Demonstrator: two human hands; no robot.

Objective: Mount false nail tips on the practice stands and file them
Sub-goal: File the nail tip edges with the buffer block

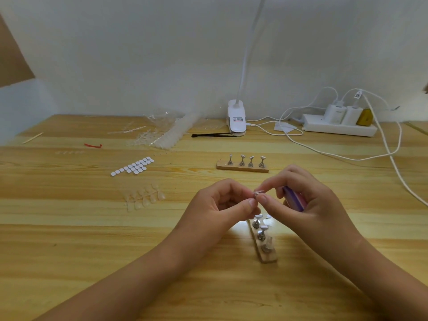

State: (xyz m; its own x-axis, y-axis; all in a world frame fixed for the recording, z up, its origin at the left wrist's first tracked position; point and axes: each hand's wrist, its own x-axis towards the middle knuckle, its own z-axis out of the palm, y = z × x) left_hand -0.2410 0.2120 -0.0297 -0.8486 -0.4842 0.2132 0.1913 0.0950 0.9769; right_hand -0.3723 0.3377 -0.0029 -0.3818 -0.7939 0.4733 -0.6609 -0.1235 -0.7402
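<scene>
Both hands meet above the near wooden stand (264,242), which carries three metal holders with nail tips. My left hand (222,205) and my right hand (303,202) pinch one small metal holder with a clear nail tip (257,193) between thumbs and forefingers. The other fingers of my right hand curl round a purple and pink nail file (295,198) in the palm. A second wooden stand (242,166) with several metal holders sits farther back. A sprig of clear nail tips (144,198) lies to the left.
A sheet of white adhesive pads (133,166) lies left of centre. Clear nail-tip packaging (162,133), a red band (92,145), a wooden stick (32,137), black tweezers (213,135), a white clip lamp (236,119) and a power strip (338,126) with cables line the back.
</scene>
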